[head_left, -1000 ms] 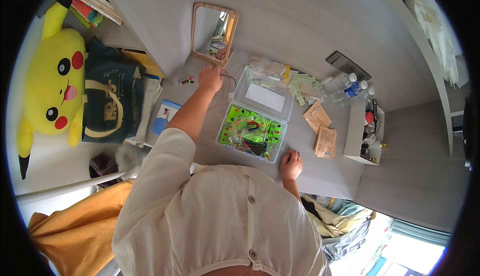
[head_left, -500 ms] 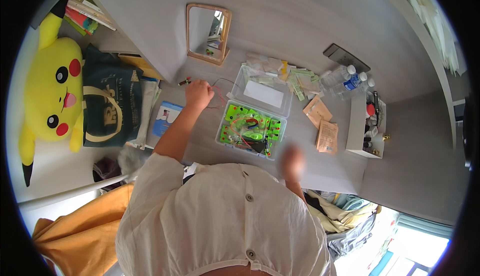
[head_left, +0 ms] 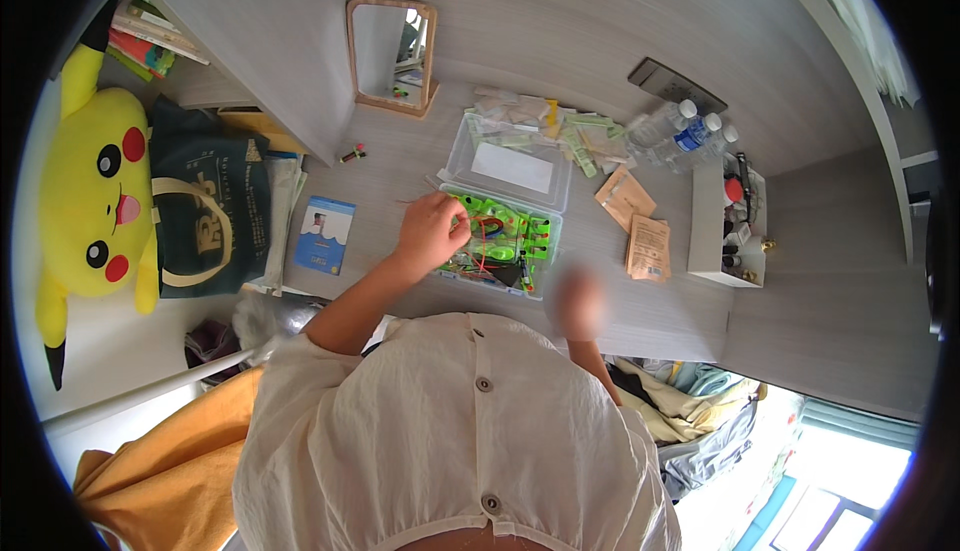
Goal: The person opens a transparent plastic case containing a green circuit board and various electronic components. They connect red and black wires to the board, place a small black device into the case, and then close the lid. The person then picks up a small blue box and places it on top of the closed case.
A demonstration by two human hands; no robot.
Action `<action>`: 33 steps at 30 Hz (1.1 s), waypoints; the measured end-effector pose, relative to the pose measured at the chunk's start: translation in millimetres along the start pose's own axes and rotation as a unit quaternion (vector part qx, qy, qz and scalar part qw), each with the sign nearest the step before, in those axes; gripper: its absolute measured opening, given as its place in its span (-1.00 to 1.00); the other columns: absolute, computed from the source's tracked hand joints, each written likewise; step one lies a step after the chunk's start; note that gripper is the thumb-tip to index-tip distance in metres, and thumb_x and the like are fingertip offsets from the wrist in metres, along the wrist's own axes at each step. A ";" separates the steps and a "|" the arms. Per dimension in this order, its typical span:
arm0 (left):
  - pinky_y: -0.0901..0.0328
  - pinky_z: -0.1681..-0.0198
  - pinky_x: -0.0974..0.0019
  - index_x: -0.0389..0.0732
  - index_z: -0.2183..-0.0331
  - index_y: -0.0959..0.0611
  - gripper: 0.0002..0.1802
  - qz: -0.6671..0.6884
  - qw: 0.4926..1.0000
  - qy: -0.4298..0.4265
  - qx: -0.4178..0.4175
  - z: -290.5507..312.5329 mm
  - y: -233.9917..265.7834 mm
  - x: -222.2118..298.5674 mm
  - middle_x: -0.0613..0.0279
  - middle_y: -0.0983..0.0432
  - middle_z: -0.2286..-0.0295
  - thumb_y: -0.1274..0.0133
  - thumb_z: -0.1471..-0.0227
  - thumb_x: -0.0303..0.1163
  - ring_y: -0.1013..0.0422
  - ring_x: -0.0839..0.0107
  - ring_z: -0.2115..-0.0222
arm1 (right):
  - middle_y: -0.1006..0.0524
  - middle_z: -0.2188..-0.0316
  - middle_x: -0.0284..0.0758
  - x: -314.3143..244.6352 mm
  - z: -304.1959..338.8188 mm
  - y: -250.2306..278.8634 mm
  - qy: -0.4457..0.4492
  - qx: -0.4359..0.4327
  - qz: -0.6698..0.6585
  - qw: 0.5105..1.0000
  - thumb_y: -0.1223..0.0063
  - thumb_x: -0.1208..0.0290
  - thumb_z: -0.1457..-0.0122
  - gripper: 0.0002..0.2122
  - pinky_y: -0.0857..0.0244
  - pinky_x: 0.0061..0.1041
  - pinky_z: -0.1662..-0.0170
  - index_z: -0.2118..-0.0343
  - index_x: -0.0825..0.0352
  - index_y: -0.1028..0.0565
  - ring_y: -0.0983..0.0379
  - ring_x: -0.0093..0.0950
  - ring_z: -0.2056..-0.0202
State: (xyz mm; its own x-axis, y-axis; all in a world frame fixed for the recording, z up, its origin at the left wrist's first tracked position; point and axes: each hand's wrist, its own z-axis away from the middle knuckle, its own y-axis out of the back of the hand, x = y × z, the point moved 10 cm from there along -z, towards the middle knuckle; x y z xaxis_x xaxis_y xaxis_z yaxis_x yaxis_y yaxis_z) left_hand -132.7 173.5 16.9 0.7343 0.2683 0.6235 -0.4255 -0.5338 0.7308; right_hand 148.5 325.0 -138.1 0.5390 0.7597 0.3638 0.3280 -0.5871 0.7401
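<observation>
The left hand has drawn back from beside the mirror to the near-left corner of the clear plastic box on the tabletop, fingers curled, contents unclear. The right hand, blurred, has lifted near the box's front edge; its grip cannot be told.

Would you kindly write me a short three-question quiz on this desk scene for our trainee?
1. True or false: the left hand is at the near-left edge of the clear box of green parts.
2. What stands upright at the back of the desk? A) a wood-framed mirror B) a lamp C) a kettle
3. Fill in: the right hand is too ______ to tell whether it holds anything.

Key: 1 true; 2 A; 3 blurred.
</observation>
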 end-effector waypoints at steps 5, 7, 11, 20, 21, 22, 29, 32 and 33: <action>-0.23 0.04 0.02 -0.13 0.13 -0.52 -0.57 -0.045 0.996 -0.077 0.014 6.1 -19.3 37.3 0.12 -0.42 0.14 -0.18 0.12 -0.34 -0.34 0.07 0.11 | -0.47 0.20 -0.14 6.4 -5.9 3.7 -0.032 0.014 -0.085 0.996 0.00 0.44 -0.20 -0.71 -0.38 -0.26 0.16 0.03 0.39 -0.40 -0.45 -0.24 0.22; -0.13 -0.11 -0.03 -0.06 -0.04 -0.47 -0.45 -0.035 0.993 -0.107 -0.045 4.9 -33.1 53.1 0.07 -0.30 -0.05 -0.15 0.03 -0.22 -0.23 0.02 -0.05 | -0.47 0.21 -0.14 3.0 -9.8 5.6 -0.024 0.006 -0.060 0.998 -0.01 0.44 -0.19 -0.72 -0.38 -0.25 0.16 0.04 0.38 -0.40 -0.45 -0.24 0.22; -0.03 -0.17 -0.14 0.11 -0.11 -0.45 -0.38 -0.120 0.978 -0.132 -0.109 16.4 -79.2 52.2 0.10 -0.21 -0.15 -0.13 0.01 -0.06 -0.14 0.04 -0.14 | -0.47 0.18 -0.13 3.6 -24.0 20.8 -0.016 0.007 -0.097 0.995 0.01 0.45 -0.20 -0.71 -0.38 -0.27 0.14 0.02 0.39 -0.39 -0.45 -0.24 0.20; -0.06 -0.15 -0.12 0.11 -0.11 -0.44 -0.37 -0.059 0.980 -0.167 -0.087 18.3 -72.5 54.5 0.11 -0.21 -0.13 -0.16 0.04 -0.13 -0.13 0.02 -0.13 | -0.44 0.06 -0.12 -3.1 -19.6 19.0 0.015 -0.022 -0.008 1.000 0.11 0.47 -0.26 -0.69 -0.37 -0.35 0.08 -0.04 0.46 -0.35 -0.43 -0.29 0.10; -0.11 -0.10 -0.09 0.01 -0.02 -0.51 -0.49 -0.010 0.982 -0.177 -0.061 12.0 -54.2 63.6 0.08 -0.30 -0.06 -0.15 0.04 -0.25 -0.23 0.02 -0.05 | -0.42 0.04 -0.12 -3.7 -16.8 16.6 0.028 -0.020 0.039 0.999 0.11 0.47 -0.26 -0.67 -0.36 -0.35 0.06 -0.06 0.45 -0.33 -0.41 -0.29 0.07; -0.14 -0.07 -0.07 -0.02 0.02 -0.53 -0.53 0.008 0.987 -0.162 -0.022 7.3 -39.2 59.3 0.09 -0.33 -0.02 -0.14 0.04 -0.30 -0.26 0.02 -0.01 | -0.41 0.03 -0.12 -5.3 -15.4 15.2 0.040 -0.018 0.085 0.995 0.11 0.46 -0.27 -0.65 -0.34 -0.35 0.04 -0.09 0.44 -0.31 -0.40 -0.29 0.04; -0.28 0.10 0.07 -0.10 0.26 -0.56 -0.71 -0.060 0.983 0.068 0.162 6.4 28.8 -82.2 0.20 -0.47 0.21 -0.17 0.13 -0.43 -0.40 0.14 0.18 | -0.45 0.13 -0.09 4.1 -21.2 24.2 -0.003 0.019 -0.097 0.995 0.09 0.43 -0.26 -0.68 -0.39 -0.29 0.15 -0.03 0.44 -0.35 -0.45 -0.23 0.16; -0.26 0.07 0.08 -0.08 0.23 -0.55 -0.67 -0.159 0.979 0.101 0.082 24.9 16.9 -120.3 0.18 -0.48 0.23 -0.22 0.13 -0.38 -0.38 0.10 0.15 | -0.40 0.03 -0.11 12.9 -12.8 5.6 -0.044 -0.027 -0.196 0.979 0.09 0.41 -0.27 -0.64 -0.31 -0.25 0.01 -0.09 0.44 -0.29 -0.38 -0.22 0.03; -0.27 0.08 0.08 -0.05 0.26 -0.57 -0.66 -0.174 0.976 0.091 0.094 28.7 20.0 -117.9 0.20 -0.47 0.24 -0.26 0.17 -0.32 -0.37 0.11 0.15 | -0.41 0.03 -0.12 12.8 -12.4 7.0 -0.043 -0.025 -0.191 0.980 0.09 0.42 -0.27 -0.65 -0.32 -0.27 0.02 -0.08 0.43 -0.30 -0.38 -0.23 0.04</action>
State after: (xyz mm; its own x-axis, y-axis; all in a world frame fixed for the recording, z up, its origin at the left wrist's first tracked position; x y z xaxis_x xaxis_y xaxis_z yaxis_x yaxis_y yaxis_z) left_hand -212.6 108.2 -49.9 0.7033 0.5886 0.3986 -0.0506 -0.5179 0.8539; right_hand 148.0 334.0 -121.2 0.4491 0.8934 0.0078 0.4809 -0.2491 0.8406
